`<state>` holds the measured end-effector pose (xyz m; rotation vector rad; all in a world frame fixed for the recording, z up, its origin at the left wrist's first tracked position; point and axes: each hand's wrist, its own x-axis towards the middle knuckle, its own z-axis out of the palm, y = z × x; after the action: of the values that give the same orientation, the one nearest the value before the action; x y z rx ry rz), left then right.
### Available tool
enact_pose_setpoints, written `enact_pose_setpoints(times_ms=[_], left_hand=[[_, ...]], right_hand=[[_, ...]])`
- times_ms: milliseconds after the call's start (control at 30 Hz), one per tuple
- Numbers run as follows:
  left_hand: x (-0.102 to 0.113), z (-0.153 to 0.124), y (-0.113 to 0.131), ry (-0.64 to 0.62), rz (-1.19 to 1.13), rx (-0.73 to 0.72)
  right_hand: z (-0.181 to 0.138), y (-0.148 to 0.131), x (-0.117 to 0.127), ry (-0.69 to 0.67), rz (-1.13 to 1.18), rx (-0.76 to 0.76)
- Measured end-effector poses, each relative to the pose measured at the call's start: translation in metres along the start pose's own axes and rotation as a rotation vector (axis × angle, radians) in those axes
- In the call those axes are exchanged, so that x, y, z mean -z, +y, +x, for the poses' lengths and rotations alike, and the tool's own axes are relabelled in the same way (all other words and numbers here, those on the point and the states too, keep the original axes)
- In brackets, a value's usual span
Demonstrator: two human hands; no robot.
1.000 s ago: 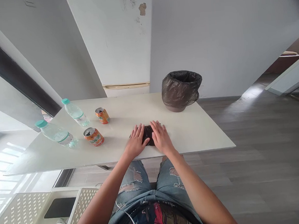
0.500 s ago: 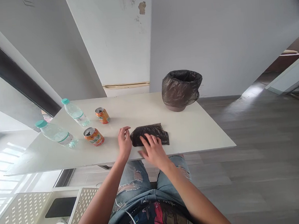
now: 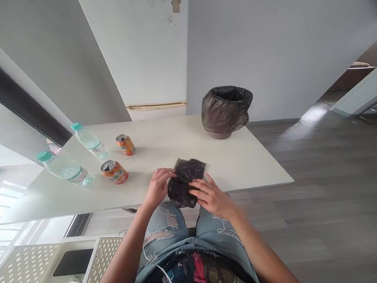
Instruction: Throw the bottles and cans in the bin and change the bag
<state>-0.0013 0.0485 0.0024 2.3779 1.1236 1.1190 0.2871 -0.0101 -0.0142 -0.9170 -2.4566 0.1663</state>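
Observation:
A crumpled black plastic bag (image 3: 189, 170) lies at the front edge of the white table, its near part hanging over the edge. My left hand (image 3: 159, 186) has its fingers closed on the bag's left side. On the other side, my right hand (image 3: 213, 196) holds the bag's right part between bent fingers and thumb; the thumb is partly hidden. Beyond them stands a small bin (image 3: 220, 135) with a black bag liner (image 3: 225, 112) draped over its rim and sides.
To the left on the table (image 3: 155, 138) stand two orange drink cans (image 3: 114, 172) and two clear bottles with teal caps (image 3: 67, 169). A white fridge (image 3: 147, 52) is behind the table. A perforated white basket (image 3: 22, 275) sits low at the left.
The black bag was lying flat and folded on the table; now it is gathered, turned and drawn over the near edge. Both hands have closed on it. The view has shifted slightly.

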Motion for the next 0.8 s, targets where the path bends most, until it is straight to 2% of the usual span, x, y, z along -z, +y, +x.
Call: enact_pose_setpoints(times_ms=[100, 167, 233, 333, 400, 467, 533, 667, 733, 800], left_hand=[[0.013, -0.011, 0.004, -0.280, 0.040, -0.138], [0.021, -0.014, 0.006, -0.372, 0.047, -0.148], [0.025, -0.013, 0.006, -0.407, 0.028, -0.117], [0.018, -0.006, 0.007, -0.348, -0.038, -0.042], [0.004, 0.002, 0.009, -0.225, -0.093, 0.065], [-0.012, 0.014, 0.011, -0.093, -0.163, 0.217], [-0.028, 0.028, 0.014, -0.019, -0.228, 0.340], [-0.048, 0.050, 0.013, -0.017, -0.220, 0.428], [-0.053, 0.054, 0.011, 0.001, -0.125, 0.400], [-0.057, 0.053, 0.011, 0.016, -0.013, 0.303]], right_hand=[[-0.005, -0.003, -0.005, 0.106, 0.048, -0.025], [-0.006, -0.005, -0.009, 0.171, 0.153, -0.065], [-0.003, -0.010, -0.012, 0.251, 0.285, -0.197], [0.006, -0.018, -0.011, 0.419, 0.474, -0.525], [0.015, -0.022, -0.009, 0.512, 0.575, -0.686], [0.024, -0.022, -0.007, 0.565, 0.621, -0.786], [0.032, -0.018, -0.006, 0.603, 0.592, -0.862], [0.040, -0.006, -0.009, 0.635, 0.436, -0.934], [0.041, -0.002, -0.012, 0.612, 0.325, -0.921], [0.041, 0.000, -0.014, 0.620, 0.165, -0.873]])
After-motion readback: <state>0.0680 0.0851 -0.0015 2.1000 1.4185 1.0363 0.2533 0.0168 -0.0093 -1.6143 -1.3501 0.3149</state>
